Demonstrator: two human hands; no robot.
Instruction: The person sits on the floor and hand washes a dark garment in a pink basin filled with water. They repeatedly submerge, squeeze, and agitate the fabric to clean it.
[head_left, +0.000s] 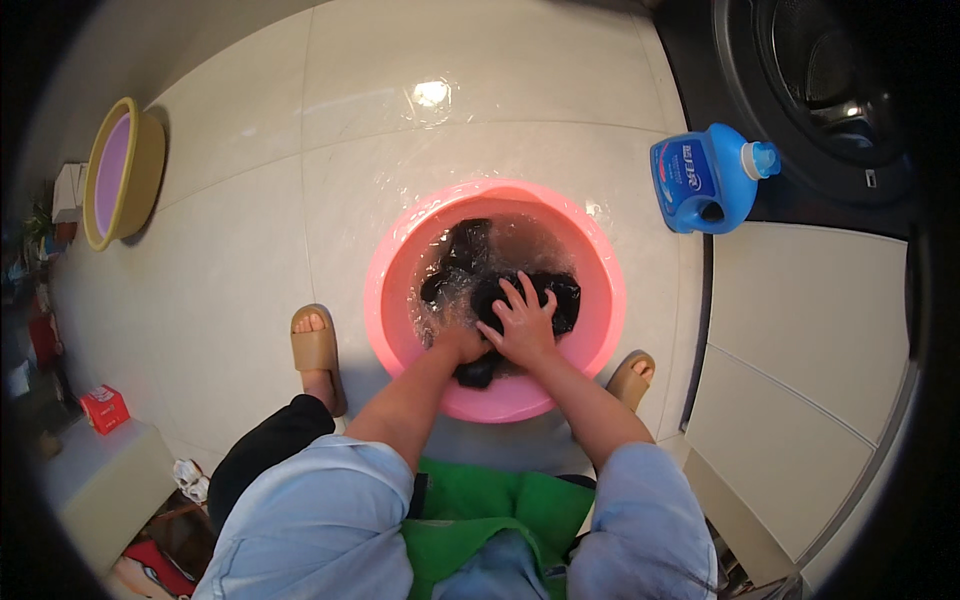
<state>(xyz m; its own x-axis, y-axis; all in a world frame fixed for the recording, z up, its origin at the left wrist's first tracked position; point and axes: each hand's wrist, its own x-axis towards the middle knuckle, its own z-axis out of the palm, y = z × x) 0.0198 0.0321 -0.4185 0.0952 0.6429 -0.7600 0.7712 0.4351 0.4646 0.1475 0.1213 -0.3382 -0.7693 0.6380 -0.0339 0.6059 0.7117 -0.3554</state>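
A pink plastic basin (615, 300) stands on the floor before me, with water and dark wet cloth (566, 296) in it. My right hand (525, 326) lies palm down on the cloth, fingers spread, pressing or resting on it. Close beside it, my left hand (465, 343) reaches into the basin at the near left. Its fingers are mostly hidden, so whether they grip cloth is unclear. More black cloth (469, 244) floats toward the far left of the basin, and another dark piece (476, 373) shows below my left hand.
A blue detergent bottle (697, 180) bearing writing stands at the right, by a dark front-loading washing machine (739, 82). Pale cabinet fronts (795, 322) line the right side. A yellow-rimmed tub (142, 176) leans at the far left. Splashed water wets the tiled floor (480, 150).
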